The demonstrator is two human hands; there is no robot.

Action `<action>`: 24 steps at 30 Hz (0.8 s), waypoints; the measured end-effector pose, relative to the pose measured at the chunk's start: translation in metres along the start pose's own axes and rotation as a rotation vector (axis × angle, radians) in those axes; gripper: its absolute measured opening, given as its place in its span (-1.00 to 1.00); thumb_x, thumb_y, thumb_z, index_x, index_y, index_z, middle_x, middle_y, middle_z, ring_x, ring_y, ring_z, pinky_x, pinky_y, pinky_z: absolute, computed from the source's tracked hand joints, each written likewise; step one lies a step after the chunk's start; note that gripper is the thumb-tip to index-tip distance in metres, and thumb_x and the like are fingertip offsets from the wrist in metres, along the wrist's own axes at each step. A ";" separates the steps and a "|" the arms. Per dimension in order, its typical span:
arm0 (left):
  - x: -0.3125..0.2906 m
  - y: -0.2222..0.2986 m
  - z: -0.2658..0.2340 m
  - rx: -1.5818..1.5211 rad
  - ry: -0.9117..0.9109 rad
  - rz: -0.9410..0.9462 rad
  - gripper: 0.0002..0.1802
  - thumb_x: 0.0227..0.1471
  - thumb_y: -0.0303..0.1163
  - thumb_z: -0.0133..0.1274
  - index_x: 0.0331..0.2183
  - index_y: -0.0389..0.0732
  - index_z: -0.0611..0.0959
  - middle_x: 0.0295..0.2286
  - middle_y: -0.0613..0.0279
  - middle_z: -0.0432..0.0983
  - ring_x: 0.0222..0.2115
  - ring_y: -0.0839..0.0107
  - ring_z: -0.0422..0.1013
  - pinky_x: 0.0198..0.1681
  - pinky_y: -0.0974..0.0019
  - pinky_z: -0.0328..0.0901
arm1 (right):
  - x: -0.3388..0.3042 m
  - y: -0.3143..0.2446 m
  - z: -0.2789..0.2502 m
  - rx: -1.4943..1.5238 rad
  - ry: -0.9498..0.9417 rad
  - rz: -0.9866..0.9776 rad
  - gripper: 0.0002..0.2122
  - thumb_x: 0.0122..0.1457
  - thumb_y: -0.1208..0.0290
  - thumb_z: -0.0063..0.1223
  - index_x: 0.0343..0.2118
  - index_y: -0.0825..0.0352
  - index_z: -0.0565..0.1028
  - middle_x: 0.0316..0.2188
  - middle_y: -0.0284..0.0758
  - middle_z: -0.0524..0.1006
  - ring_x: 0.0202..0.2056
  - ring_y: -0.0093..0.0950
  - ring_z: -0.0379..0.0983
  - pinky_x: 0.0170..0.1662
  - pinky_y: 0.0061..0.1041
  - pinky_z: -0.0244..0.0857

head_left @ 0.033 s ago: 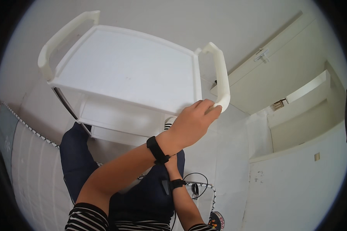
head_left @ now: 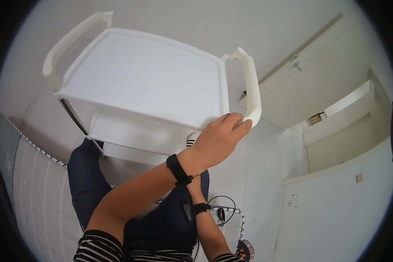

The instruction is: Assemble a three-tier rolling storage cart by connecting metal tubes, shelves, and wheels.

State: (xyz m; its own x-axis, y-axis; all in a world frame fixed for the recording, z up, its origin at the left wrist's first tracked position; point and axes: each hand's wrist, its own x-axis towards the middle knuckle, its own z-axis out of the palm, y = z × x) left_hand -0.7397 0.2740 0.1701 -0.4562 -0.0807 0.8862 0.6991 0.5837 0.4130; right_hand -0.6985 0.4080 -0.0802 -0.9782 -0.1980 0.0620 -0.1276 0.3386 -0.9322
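A white utility trolley (head_left: pixel 144 74) stands in front of me, with an upper tray, a lower shelf (head_left: pixel 139 129) and a raised cream handle at each end. My left hand (head_left: pixel 218 139) reaches across to the right and is closed round the near end of the right handle (head_left: pixel 251 87), at the tray's near right corner. The left handle (head_left: pixel 59 52) is untouched. Below my left wrist, only the base of my right hand (head_left: pixel 195 187) shows; its fingers are hidden behind the left hand and forearm. Both wrists wear black bands.
My legs in dark trousers (head_left: pixel 87 170) flank the trolley's near side. A cable (head_left: pixel 233 203) loops beside my right wristband. A padded seat with braided edging (head_left: pixel 35 192) lies under me. A dark shoe (head_left: pixel 245 249) is at lower right. White cabinets (head_left: pixel 332 209) and a door (head_left: pixel 310 74) stand right.
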 end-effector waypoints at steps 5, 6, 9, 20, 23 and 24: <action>-0.001 -0.001 0.003 0.025 0.010 0.014 -0.75 -0.11 -0.51 0.12 -0.28 -0.30 0.55 -0.37 0.09 0.42 -0.45 0.26 0.42 -0.42 0.32 0.38 | 0.000 0.001 0.000 -0.089 0.006 -0.040 -0.82 -0.01 0.63 -0.12 -0.31 0.41 0.47 -0.42 -0.26 0.53 -0.36 -0.43 0.45 -0.27 -0.51 0.29; -0.001 0.000 0.003 0.041 0.011 0.016 -0.74 -0.12 -0.52 0.12 -0.28 -0.31 0.55 -0.37 0.10 0.42 -0.45 0.26 0.42 -0.42 0.33 0.38 | 0.000 0.001 0.001 -0.089 0.005 -0.038 -0.82 -0.01 0.63 -0.12 -0.31 0.41 0.47 -0.42 -0.26 0.53 -0.36 -0.43 0.45 -0.27 -0.51 0.29; 0.000 0.004 0.004 0.064 0.004 -0.020 -0.75 -0.13 -0.51 0.12 -0.29 -0.31 0.55 -0.38 0.11 0.42 -0.44 0.27 0.42 -0.43 0.33 0.37 | 0.000 0.002 0.002 -0.020 0.060 -0.090 -0.81 0.01 0.61 -0.11 -0.29 0.42 0.47 -0.36 -0.23 0.54 -0.31 -0.44 0.46 -0.23 -0.52 0.29; -0.001 0.003 0.003 0.031 0.006 -0.014 -0.75 -0.13 -0.52 0.12 -0.30 -0.30 0.55 -0.38 0.10 0.42 -0.44 0.26 0.40 -0.43 0.32 0.35 | 0.002 0.009 -0.004 -0.094 -0.018 -0.115 -0.78 0.09 0.46 -0.02 -0.20 0.40 0.45 -0.32 -0.24 0.54 -0.24 -0.46 0.44 -0.16 -0.52 0.26; -0.002 0.001 0.005 0.032 -0.005 -0.022 -0.76 -0.13 -0.52 0.12 -0.31 -0.30 0.55 -0.37 0.10 0.42 -0.42 0.25 0.40 -0.42 0.31 0.35 | 0.000 0.014 -0.001 0.012 -0.020 -0.029 -0.77 0.11 0.42 -0.02 -0.20 0.41 0.45 -0.31 -0.22 0.54 -0.23 -0.44 0.44 -0.15 -0.51 0.26; -0.002 0.000 0.004 0.040 -0.007 -0.016 -0.76 -0.14 -0.52 0.12 -0.31 -0.30 0.55 -0.37 0.10 0.43 -0.41 0.25 0.41 -0.41 0.31 0.35 | 0.000 0.012 -0.001 0.012 -0.022 -0.028 -0.77 0.11 0.42 -0.02 -0.20 0.41 0.45 -0.31 -0.22 0.54 -0.23 -0.44 0.44 -0.15 -0.51 0.26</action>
State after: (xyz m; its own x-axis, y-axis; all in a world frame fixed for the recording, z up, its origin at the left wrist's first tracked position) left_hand -0.7415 0.2773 0.1673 -0.4715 -0.0846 0.8778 0.6690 0.6142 0.4185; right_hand -0.6999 0.4128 -0.0916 -0.9705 -0.2273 0.0807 -0.1530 0.3213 -0.9345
